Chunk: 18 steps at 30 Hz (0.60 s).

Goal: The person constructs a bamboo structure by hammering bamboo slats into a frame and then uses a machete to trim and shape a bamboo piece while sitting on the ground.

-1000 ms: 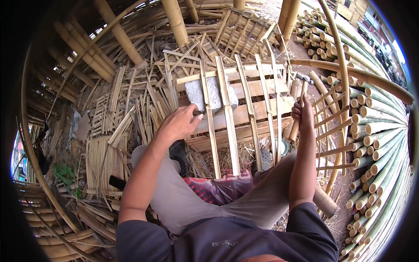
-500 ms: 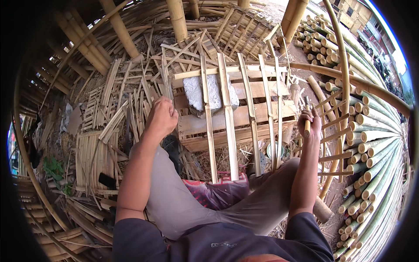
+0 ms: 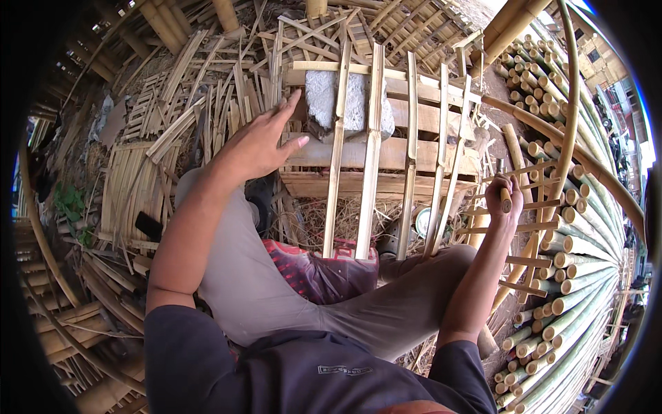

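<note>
Over the left end of a thin bamboo cross strip (image 3: 318, 66), my left hand (image 3: 258, 141) is open with its fingers stretched out. Several split bamboo strips (image 3: 371, 152) run lengthwise from that cross strip toward my lap, across a low wooden plank bench (image 3: 386, 185). A rough grey block (image 3: 324, 103) lies on the bench, partly beneath two of the strips. To the right of the bench my right hand (image 3: 503, 196) is closed around a wooden-handled tool (image 3: 506, 201). Its handle butt faces me; the far end is too small to make out.
Stacked green bamboo poles (image 3: 565, 290) fill the right side. A bamboo frame with short rungs (image 3: 531, 227) stands beside my right forearm. Loose bamboo slats (image 3: 131, 186) and a dark phone-like object (image 3: 148, 225) lie to the left. A red patterned cloth (image 3: 324, 276) lies between my legs.
My left hand has opened from a closed shape and reached toward the cross strip's left end. The view has shifted. My right hand still holds the tool beside the bench.
</note>
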Each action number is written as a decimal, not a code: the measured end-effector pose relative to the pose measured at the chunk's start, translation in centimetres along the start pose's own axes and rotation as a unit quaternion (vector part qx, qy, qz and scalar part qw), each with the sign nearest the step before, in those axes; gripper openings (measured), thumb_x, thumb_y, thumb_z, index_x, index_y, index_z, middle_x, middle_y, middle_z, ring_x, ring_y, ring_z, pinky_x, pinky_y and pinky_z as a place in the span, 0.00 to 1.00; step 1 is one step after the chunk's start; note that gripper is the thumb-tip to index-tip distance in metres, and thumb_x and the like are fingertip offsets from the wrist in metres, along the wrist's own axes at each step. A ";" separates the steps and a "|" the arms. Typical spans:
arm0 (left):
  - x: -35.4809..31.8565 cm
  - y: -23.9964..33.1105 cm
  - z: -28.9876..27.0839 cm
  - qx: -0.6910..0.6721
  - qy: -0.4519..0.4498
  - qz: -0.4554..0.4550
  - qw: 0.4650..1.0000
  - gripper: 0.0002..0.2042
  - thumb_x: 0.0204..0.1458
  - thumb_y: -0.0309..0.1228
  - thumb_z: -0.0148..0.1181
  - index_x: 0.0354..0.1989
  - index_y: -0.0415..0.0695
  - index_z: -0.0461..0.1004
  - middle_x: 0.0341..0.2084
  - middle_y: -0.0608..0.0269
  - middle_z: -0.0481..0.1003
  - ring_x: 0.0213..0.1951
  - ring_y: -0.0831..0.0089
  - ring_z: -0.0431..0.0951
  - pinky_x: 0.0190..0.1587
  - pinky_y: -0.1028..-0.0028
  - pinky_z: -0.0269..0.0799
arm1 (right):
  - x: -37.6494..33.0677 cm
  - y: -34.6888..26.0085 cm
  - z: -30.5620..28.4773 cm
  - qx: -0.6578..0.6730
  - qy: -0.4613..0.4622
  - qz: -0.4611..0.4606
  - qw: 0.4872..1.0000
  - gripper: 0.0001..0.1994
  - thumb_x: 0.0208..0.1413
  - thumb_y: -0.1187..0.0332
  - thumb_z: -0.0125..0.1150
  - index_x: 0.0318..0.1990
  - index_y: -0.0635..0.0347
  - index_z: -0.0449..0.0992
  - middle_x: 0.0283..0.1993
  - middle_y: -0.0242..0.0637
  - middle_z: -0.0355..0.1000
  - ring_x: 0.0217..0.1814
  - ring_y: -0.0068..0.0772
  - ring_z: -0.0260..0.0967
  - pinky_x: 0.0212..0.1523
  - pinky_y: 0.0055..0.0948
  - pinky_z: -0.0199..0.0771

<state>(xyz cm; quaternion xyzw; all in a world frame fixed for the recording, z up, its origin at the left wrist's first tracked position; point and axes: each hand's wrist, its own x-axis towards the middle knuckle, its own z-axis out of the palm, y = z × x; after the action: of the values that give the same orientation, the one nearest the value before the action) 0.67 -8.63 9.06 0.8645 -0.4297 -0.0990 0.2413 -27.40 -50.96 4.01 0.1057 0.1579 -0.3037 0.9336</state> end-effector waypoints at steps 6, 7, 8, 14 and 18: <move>-1.7 -1.2 -0.4 0.134 -0.398 -0.087 0.904 0.31 0.62 0.46 0.52 0.69 0.43 0.56 0.54 0.38 0.71 0.56 0.46 0.71 0.60 0.60 0.65 | 0.4 -0.9 -0.2 -0.003 0.024 -0.048 0.999 0.15 0.66 0.68 0.45 0.25 0.57 0.59 0.18 0.28 0.55 0.17 0.22 0.53 0.20 0.21 0.64; -1.9 -0.9 -0.7 0.118 -0.355 -0.086 0.923 0.31 0.62 0.47 0.52 0.69 0.44 0.56 0.53 0.38 0.71 0.55 0.47 0.72 0.59 0.60 0.66 | 0.4 -1.0 -0.2 -0.008 0.034 -0.062 0.997 0.14 0.66 0.68 0.45 0.25 0.57 0.60 0.18 0.28 0.55 0.18 0.22 0.54 0.20 0.22 0.64; -2.3 -0.7 -1.2 0.101 -0.313 -0.090 0.940 0.31 0.62 0.48 0.51 0.69 0.46 0.57 0.52 0.38 0.72 0.54 0.47 0.72 0.58 0.60 0.67 | 0.0 0.0 0.2 -0.021 0.036 -0.079 0.996 0.14 0.66 0.69 0.45 0.25 0.57 0.60 0.18 0.28 0.55 0.18 0.23 0.54 0.21 0.23 0.65; -3.5 -2.9 -0.9 0.124 -0.253 -0.076 0.956 0.29 0.62 0.48 0.50 0.69 0.49 0.57 0.50 0.37 0.72 0.54 0.45 0.72 0.58 0.59 0.66 | 0.3 0.8 0.8 0.008 0.080 -0.101 0.992 0.12 0.64 0.71 0.46 0.26 0.58 0.60 0.18 0.29 0.55 0.18 0.25 0.55 0.21 0.25 0.65; -3.3 -3.1 -0.9 0.104 -0.291 -0.083 0.947 0.29 0.62 0.48 0.50 0.69 0.48 0.58 0.51 0.36 0.72 0.55 0.46 0.71 0.59 0.59 0.65 | 0.2 1.6 1.1 0.007 0.086 -0.105 0.991 0.11 0.64 0.71 0.47 0.27 0.59 0.60 0.19 0.30 0.56 0.19 0.25 0.55 0.21 0.24 0.65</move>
<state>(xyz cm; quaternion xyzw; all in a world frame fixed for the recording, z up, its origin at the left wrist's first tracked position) 1.11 -4.13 8.14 0.8511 -0.4155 -0.3208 0.0049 -25.98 -50.14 5.12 0.1207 0.2452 -0.3906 0.8790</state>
